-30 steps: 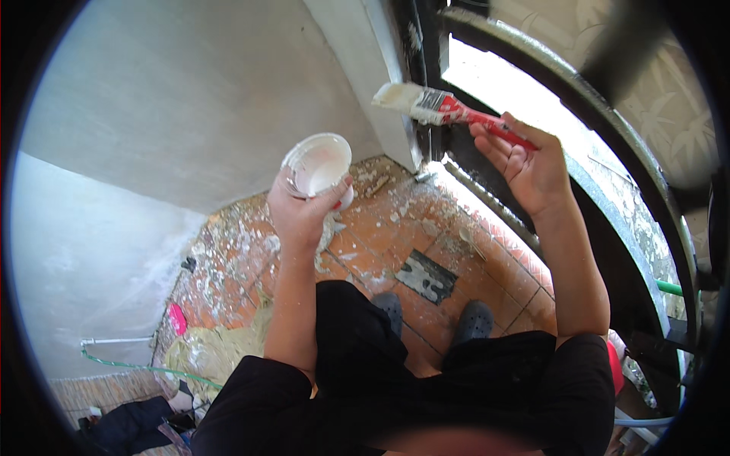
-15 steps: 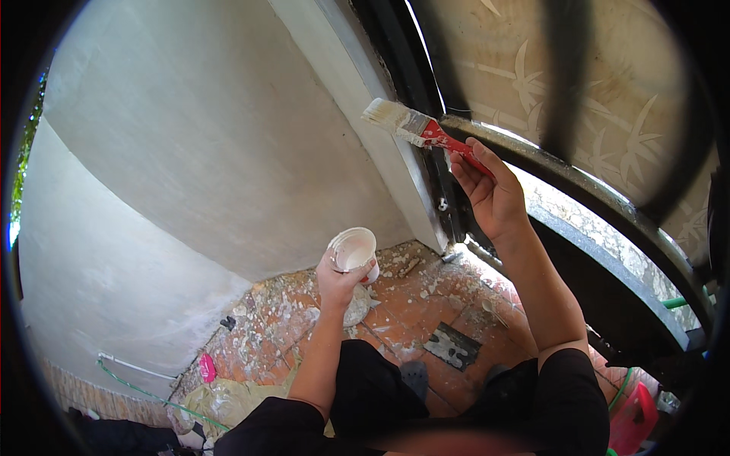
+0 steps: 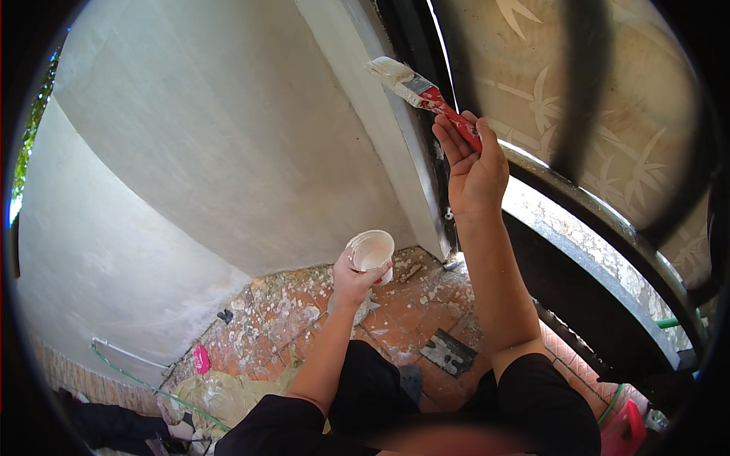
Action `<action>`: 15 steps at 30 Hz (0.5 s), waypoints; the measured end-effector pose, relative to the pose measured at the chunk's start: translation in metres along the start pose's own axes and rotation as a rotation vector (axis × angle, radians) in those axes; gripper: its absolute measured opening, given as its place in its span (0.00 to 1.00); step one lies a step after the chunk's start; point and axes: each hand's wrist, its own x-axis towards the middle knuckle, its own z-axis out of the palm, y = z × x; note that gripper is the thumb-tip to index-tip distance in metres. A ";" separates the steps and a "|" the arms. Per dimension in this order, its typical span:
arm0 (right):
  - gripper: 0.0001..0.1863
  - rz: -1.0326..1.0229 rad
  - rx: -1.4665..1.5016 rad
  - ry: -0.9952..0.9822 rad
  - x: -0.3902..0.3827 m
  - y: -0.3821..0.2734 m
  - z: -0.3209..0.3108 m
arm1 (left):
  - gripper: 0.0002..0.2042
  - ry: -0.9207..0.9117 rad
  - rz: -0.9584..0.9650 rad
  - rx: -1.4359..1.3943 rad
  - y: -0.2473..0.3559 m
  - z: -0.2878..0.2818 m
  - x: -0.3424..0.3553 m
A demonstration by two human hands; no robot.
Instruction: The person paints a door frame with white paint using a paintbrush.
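Note:
My right hand [image 3: 475,163] is closed round the red handle of a paintbrush [image 3: 430,99], its palm turned partly up. The brush's pale, paint-coated bristles point up and left, beside the white edge strip [image 3: 380,125] of the wall; whether they touch it I cannot tell. Lower down, my left hand [image 3: 353,281] grips a white plastic cup [image 3: 372,251] from its left side. White paint coats the cup's inside, and its mouth tilts toward me.
A grey-white wall [image 3: 228,137] fills the left; a dark metal gate [image 3: 585,281] with a patterned panel [image 3: 532,91] stands right. On the paint-spattered tile floor [image 3: 395,323] lie a flat grey plate [image 3: 449,353], a crumpled sheet [image 3: 228,395], a pink object [image 3: 201,359] and a green hose [image 3: 125,374].
My right hand has moved up and slightly left with the brush, farther up along the strip. The cup in my left hand has shifted a little to the right.

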 end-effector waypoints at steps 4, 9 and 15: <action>0.16 -0.019 0.023 -0.002 0.005 0.012 -0.014 | 0.23 -0.039 -0.003 -0.045 0.007 0.001 -0.003; 0.16 -0.058 0.070 -0.019 0.013 0.019 -0.025 | 0.22 -0.040 -0.017 -0.037 0.006 0.001 -0.006; 0.17 -0.053 0.077 -0.030 0.022 0.024 -0.032 | 0.23 -0.056 -0.089 -0.012 0.004 0.003 -0.004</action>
